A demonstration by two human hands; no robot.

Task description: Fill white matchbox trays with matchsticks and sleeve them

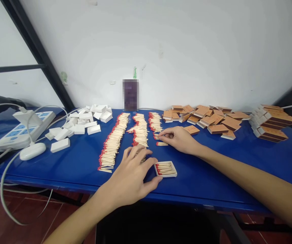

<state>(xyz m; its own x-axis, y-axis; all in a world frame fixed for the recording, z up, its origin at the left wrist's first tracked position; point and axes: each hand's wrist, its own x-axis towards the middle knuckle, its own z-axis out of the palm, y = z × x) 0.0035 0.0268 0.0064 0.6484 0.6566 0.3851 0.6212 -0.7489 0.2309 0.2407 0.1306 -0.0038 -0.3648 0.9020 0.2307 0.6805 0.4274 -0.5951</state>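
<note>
A small white tray (pixel 165 169) partly filled with red-tipped matches lies on the blue table (pixel 207 162) near its front edge. My left hand (pixel 133 174) rests just left of the tray, thumb against its side, fingers curled over a bunch of matches. My right hand (pixel 179 138) reaches to the near end of the right-hand row of matches (pixel 155 122) and pinches a few there. A few loose matches (pixel 162 143) lie under it. Two more rows, a middle row (pixel 139 130) and a left row (pixel 113 140), run away from me.
Empty white trays (pixel 81 123) are heaped at the back left. Orange matchbox sleeves (pixel 207 118) lie at the back right, with a stacked pile (pixel 271 123) further right. A white power strip (pixel 21 128), a plug adapter (pixel 33 150) and cables sit at the left edge.
</note>
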